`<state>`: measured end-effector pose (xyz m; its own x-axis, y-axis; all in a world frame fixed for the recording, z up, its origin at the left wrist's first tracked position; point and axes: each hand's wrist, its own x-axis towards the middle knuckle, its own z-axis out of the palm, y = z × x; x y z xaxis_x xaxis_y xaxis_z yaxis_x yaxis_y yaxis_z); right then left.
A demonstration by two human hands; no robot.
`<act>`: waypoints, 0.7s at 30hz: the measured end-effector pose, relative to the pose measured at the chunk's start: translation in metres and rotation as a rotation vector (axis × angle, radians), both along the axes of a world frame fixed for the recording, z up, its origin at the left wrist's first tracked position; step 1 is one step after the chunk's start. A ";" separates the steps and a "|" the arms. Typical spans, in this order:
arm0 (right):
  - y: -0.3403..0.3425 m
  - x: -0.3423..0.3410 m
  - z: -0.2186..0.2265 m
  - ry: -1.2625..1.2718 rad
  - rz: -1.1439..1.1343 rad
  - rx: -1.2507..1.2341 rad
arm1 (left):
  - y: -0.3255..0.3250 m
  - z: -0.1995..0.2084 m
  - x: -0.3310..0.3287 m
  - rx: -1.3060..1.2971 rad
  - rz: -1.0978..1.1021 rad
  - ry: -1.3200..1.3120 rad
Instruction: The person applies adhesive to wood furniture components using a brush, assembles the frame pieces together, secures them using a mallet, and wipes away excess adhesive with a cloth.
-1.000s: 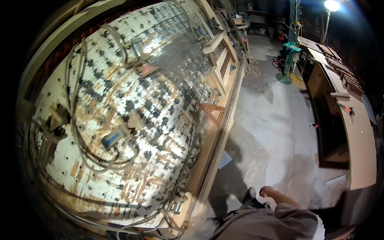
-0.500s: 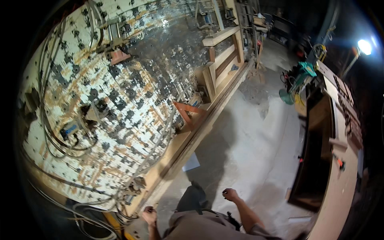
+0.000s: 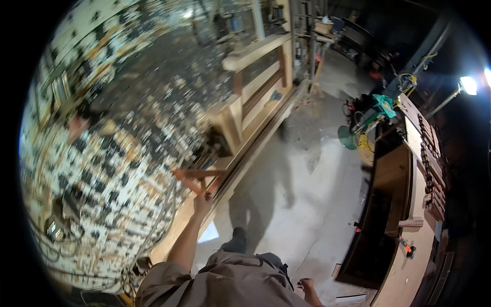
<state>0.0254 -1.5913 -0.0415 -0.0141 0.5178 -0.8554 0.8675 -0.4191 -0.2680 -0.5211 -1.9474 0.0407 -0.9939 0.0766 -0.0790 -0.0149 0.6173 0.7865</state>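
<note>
My left hand [image 3: 203,201] reaches forward to an orange triangular frame [image 3: 217,173] that leans by the wooden ledge [image 3: 235,166]. Its fingers are closed at the triangle's lower corner; the fingertips are partly hidden there. Low and to the right hangs my right hand [image 3: 306,285], fingers curled, with no object visible in it. A pale wooden frame [image 3: 255,53] of several beams rises from the ledge beyond the triangle.
A large worn, perforated white panel [image 3: 117,204] fills the left, with cables and clamps on it. On the concrete floor [image 3: 312,204] lies a white sheet [image 3: 208,233]. A long wooden bench [image 3: 404,276], a green machine [image 3: 350,137] and a bright lamp [image 3: 468,85] stand right.
I have moved forward along the ledge. My left hand has swung up from beside my body to the orange triangle. My right hand has dropped lower and back.
</note>
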 end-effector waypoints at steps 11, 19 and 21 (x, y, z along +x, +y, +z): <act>0.115 -0.213 0.002 0.287 0.077 -0.132 | 0.258 0.042 -0.253 0.525 0.145 -0.079; 0.330 -0.393 -0.049 0.247 0.312 -0.169 | 0.238 0.044 -0.435 0.268 0.337 0.313; 0.381 -0.438 -0.040 0.310 0.316 -0.113 | 0.265 0.080 -0.467 0.041 0.299 0.106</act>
